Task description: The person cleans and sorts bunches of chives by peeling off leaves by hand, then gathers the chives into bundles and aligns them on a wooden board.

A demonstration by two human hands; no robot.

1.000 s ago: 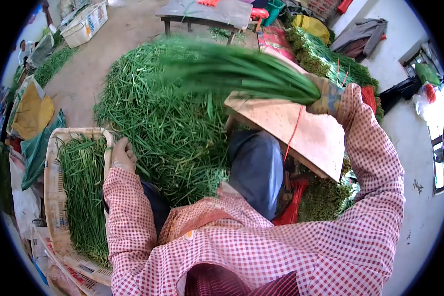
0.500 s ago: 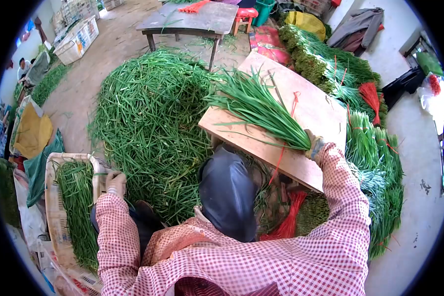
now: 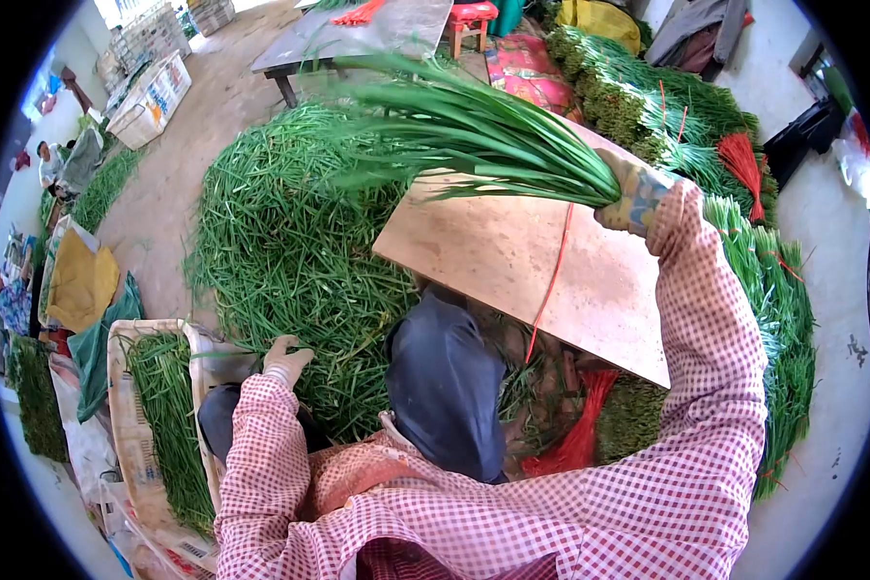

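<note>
My right hand (image 3: 633,191), in a patterned glove, grips a bunch of long green stalks (image 3: 512,135) by its base, raised over the wooden board (image 3: 512,242). The leafy ends point left and are smeared by motion. A red tie (image 3: 554,280) lies across the board and hangs past its front edge. My left hand (image 3: 288,362), in a pale glove, is at the edge of the green heap (image 3: 290,222), right of the white crate (image 3: 198,362). Its fingers are slightly apart, and nothing shows in them.
Tied green bundles (image 3: 768,319) are stacked along the right. A bunch of red ties (image 3: 575,425) lies below the board. A grey table (image 3: 377,39) stands ahead. Another white crate (image 3: 152,101) is at the far left. People are at the left edge.
My right hand has lifted the bunch off the board, up and away from me. My left hand has left the crate's rim and moved right to the heap.
</note>
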